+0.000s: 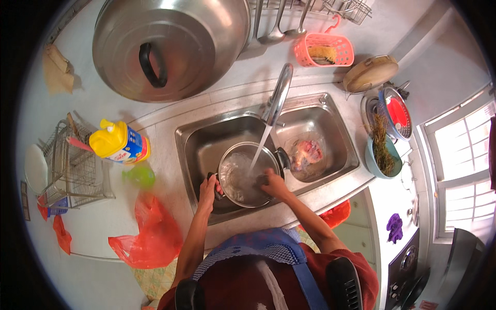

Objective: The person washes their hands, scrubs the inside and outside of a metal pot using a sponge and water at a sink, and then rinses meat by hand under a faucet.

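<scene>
A stainless steel pot with two black handles sits in the left basin of a double sink. Its left handle is in the grip of my left hand. Inside the pot, near its right wall, my right hand has its fingers curled around a small dark pad, which is blurred. Water runs from the chrome faucet into the pot, and some water lies in it. The pot's right handle reaches over the divider. A clear plastic bag with reddish meat lies in the right basin.
A yellow jug, green bottle, red plastic bag and wire rack stand left. A bowl of dried herbs is right. Above hang a large lid, ladles and a pink basket.
</scene>
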